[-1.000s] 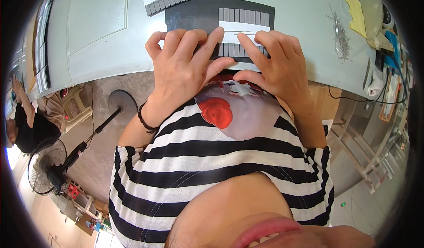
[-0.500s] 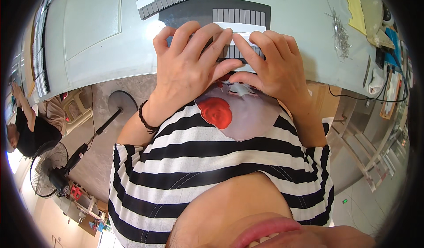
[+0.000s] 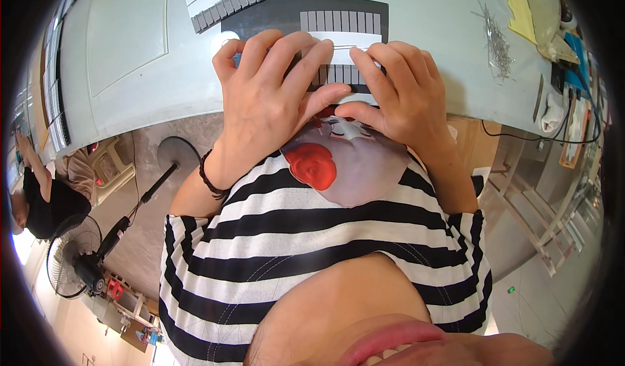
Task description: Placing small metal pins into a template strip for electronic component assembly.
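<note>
A grey slotted block (image 3: 344, 21) with a white band across its middle lies on a dark mat (image 3: 273, 11) before me. Thin dark wires (image 3: 345, 46) show on the white band between my two index fingertips. My left hand (image 3: 267, 99) arches over the block's left side, its index fingertip on the band near the wires and its thumb apart, toward me. My right hand (image 3: 407, 96) mirrors it on the right, index fingertip at the band and thumb spread away. Both hands look open; whether the fingertips pin a wire is too small to tell.
A second slotted block (image 3: 224, 1) with wires on its white band lies at the far left. On the right of the table (image 3: 143, 34) are a pile of thin wires (image 3: 497, 43) and yellow sheet (image 3: 519, 11). A fan (image 3: 75, 255) and another person (image 3: 49, 193) are at left.
My index fingertips have drawn apart, uncovering more of the wires on the white band. The table and blocks sit slightly further left in the view.
</note>
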`<act>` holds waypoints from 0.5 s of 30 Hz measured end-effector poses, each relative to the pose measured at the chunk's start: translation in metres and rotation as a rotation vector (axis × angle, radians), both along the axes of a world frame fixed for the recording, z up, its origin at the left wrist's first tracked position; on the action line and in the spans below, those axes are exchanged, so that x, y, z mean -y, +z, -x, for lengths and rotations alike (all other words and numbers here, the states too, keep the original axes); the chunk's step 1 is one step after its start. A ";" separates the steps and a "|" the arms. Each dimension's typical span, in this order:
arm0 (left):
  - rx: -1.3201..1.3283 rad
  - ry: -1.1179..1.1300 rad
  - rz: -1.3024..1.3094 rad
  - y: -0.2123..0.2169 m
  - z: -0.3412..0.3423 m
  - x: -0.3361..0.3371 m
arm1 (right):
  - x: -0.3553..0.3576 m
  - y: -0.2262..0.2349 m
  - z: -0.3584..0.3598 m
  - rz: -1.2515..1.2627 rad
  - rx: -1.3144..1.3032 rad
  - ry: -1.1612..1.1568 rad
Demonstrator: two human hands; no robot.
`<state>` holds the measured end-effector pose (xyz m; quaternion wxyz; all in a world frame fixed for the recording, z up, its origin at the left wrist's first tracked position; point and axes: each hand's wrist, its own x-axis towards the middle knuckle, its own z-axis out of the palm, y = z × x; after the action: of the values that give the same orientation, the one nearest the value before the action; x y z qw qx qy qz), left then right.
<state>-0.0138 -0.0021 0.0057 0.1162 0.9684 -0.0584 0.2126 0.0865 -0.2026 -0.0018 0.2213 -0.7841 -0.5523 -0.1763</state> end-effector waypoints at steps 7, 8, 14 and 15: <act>0.012 0.028 0.034 0.000 -0.002 0.002 | 0.000 0.001 0.000 0.011 0.001 0.002; 0.012 0.026 0.035 -0.001 -0.002 0.002 | 0.000 0.000 0.000 0.011 0.001 0.001; 0.020 0.006 0.017 -0.001 -0.003 0.003 | 0.000 -0.001 0.000 0.003 -0.008 0.006; 0.015 0.018 0.027 0.000 -0.004 0.004 | 0.001 -0.001 0.000 0.006 -0.006 0.005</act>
<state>-0.0100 -0.0059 0.0055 0.1269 0.9657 -0.0478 0.2216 0.0864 -0.2031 -0.0031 0.2213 -0.7838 -0.5541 -0.1718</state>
